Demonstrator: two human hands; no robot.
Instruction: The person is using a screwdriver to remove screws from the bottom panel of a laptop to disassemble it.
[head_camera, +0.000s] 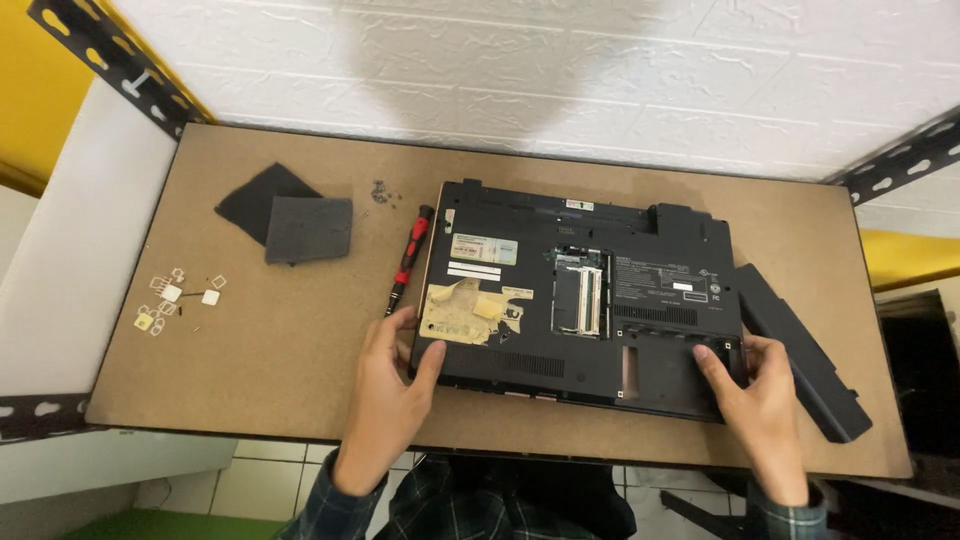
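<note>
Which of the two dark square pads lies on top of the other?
The lighter grey pad lies on top, overlapping the right corner of the darker black pad, which sits farther left.

Open board between foam pads (290, 222) and small parts (178, 300) at left. Screwdriver (408, 258) just beside laptop (585, 295), narrowing left approach. Battery (800, 350) blocking right edge. Clear strip along board's (250, 380) near edge, bare strip behind laptop.

our left hand (385, 385) covers the near left corner of the upturned laptop (585, 300), and our right hand (762, 395) hides its near right corner. both forearms run off the bottom edge. the little pale pieces (180, 298) well left of our left hand are too small for us to tell what they are.
</note>
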